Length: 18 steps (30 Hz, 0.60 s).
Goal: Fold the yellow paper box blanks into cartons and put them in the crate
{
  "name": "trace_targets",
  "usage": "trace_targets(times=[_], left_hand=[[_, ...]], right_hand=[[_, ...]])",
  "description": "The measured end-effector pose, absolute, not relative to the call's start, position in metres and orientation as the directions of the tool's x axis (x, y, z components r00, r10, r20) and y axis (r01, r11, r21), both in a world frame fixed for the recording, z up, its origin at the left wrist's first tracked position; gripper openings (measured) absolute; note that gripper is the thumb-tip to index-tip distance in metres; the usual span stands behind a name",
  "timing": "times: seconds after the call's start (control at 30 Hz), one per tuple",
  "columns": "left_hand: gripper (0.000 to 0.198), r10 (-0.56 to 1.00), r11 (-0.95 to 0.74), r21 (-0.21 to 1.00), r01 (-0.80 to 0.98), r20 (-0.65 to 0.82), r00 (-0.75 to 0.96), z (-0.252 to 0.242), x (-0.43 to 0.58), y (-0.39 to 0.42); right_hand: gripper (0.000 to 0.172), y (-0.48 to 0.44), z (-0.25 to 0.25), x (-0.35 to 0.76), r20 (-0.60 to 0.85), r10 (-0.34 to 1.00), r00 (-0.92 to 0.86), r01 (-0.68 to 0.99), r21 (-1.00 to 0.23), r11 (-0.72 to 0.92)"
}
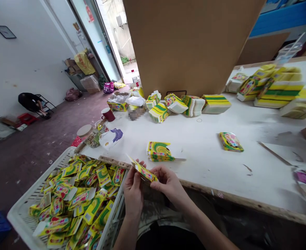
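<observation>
Between my two hands, just over the table's front edge, is a small yellow and green printed carton point(145, 173), tilted, with a pale flap up at its left end. My left hand point(134, 182) grips the left end, thumb in front. My right hand point(166, 180) pinches the right end between thumb and fingers. Just beyond them a short stack of flat cartons point(158, 150) lies on the white table point(194, 166). At my left, a white plastic basket point(19, 205) holds many similar cartons point(90, 205), several with open flaps.
Bundles of flat cartons point(215, 104) line the table's back, before a tall cardboard sheet point(189, 45). Another carton pack point(231, 141) lies to the right. A maroon mug point(107, 114) and a lidded jar point(89, 135) stand at the left edge. A person point(31, 102) sits far left.
</observation>
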<state>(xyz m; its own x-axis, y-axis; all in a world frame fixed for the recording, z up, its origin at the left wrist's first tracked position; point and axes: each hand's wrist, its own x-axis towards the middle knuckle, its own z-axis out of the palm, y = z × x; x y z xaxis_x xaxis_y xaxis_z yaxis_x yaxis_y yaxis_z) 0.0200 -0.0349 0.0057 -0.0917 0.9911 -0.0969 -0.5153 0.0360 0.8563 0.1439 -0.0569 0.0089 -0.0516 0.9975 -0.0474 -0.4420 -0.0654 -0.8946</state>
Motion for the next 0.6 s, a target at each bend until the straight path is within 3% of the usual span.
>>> trace_targets(times=[0.17,0.3,0.47,0.6], left_hand=[[0.027,0.974,-0.006,0.835,-0.551,-0.120,-0.192,0.004,0.022,-0.039],[0.025,0.976,0.042,0.825,-0.563,-0.153,-0.152,0.007,0.021,-0.040],[0.033,0.983,-0.011,0.851,-0.525,-0.087,-0.162,0.012,0.013,-0.035],[0.037,0.987,-0.078,0.915,-0.397,0.014,-0.163,0.028,-0.006,-0.029]], right_hand=[[0.038,-0.057,0.005,0.147,-0.100,0.995,-0.004,-0.417,-0.904,-0.092],[0.037,-0.056,-0.002,0.150,-0.087,0.995,0.041,-0.349,-0.935,-0.067],[0.022,-0.057,0.001,0.156,-0.004,0.999,0.046,-0.173,-0.985,0.004],[0.004,-0.058,0.009,0.169,0.113,0.991,0.077,-0.021,-0.993,0.115]])
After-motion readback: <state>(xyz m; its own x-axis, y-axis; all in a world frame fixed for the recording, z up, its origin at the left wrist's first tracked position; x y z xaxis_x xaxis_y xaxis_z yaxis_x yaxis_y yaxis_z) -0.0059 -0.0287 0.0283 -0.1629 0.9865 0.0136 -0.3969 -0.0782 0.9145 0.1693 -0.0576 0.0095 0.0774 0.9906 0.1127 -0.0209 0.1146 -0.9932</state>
